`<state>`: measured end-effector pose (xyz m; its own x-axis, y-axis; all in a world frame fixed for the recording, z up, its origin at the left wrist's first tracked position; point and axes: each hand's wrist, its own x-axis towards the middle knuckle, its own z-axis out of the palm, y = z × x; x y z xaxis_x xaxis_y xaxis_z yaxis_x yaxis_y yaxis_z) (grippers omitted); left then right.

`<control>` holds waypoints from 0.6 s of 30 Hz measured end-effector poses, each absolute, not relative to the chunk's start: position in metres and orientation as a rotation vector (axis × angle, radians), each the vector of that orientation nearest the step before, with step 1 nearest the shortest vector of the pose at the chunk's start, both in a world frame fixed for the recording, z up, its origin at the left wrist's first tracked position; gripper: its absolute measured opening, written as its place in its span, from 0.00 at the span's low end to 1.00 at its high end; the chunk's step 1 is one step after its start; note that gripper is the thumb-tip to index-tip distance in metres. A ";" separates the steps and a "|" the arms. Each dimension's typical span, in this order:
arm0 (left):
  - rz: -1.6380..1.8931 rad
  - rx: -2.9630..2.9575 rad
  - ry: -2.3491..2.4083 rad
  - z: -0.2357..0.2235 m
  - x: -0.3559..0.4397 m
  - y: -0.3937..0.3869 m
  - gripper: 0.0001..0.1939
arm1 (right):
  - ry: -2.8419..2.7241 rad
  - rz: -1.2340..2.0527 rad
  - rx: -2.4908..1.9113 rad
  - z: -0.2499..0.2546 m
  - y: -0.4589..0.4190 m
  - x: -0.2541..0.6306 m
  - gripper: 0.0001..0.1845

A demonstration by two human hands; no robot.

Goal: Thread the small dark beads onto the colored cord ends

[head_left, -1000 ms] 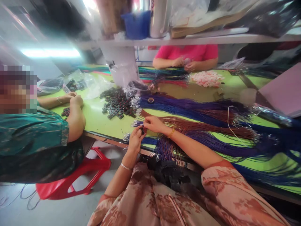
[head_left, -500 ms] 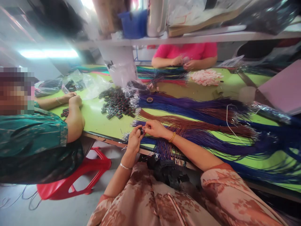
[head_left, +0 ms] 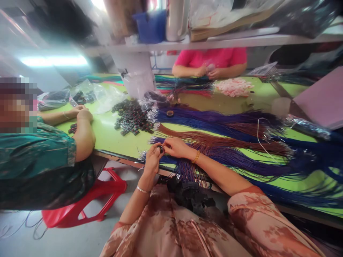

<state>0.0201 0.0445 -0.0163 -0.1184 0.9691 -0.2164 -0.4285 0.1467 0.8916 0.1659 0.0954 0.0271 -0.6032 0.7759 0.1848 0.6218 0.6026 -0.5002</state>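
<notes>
Between the thumb and fingers of my left hand (head_left: pixel 152 160) is a small black plastic connector (head_left: pixel 160 148), held over the table's front edge. The fingers of my right hand (head_left: pixel 175 147) are pinched close against its right side, on a thin wire that is mostly hidden by the fingertips. Behind and right of my hands lie bundles of brown wires (head_left: pixel 214 137) and purple-blue wires (head_left: pixel 235 162), with silvery ends. More wires (head_left: pixel 184 171) hang over the edge below my right wrist. In my lap rests a pile of black connectors (head_left: pixel 191 196).
A heap of small black parts (head_left: pixel 132 116) lies left of the wires, near a tape roll (head_left: pixel 169 113). A co-worker in a green sleeve (head_left: pixel 40 150) sits left on a red stool (head_left: pixel 107 200). Across the table, a person in pink (head_left: pixel 211 59) works behind pale pink parts (head_left: pixel 233 87).
My right fingers have closed in on the connector, so the small gap seen between them before is now nearly gone. My left hand stays in almost the same place.
</notes>
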 end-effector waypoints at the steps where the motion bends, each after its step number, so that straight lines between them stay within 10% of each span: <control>1: 1.356 0.668 1.083 -0.016 0.019 0.045 0.19 | -2.470 0.535 -1.121 0.028 0.095 0.165 0.09; 13: 1.612 1.712 1.263 -0.002 0.041 0.006 0.13 | -2.565 0.934 -0.990 0.038 0.124 0.183 0.16; 18: 0.739 2.593 0.299 0.008 0.080 -0.032 0.16 | -2.682 0.846 -1.053 0.040 0.118 0.180 0.12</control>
<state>0.0805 -0.0320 0.0085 0.8351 0.3148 0.4512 0.0882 -0.8861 0.4550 0.1802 0.1182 0.0396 -0.7456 0.6623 -0.0734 0.5847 0.5974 -0.5489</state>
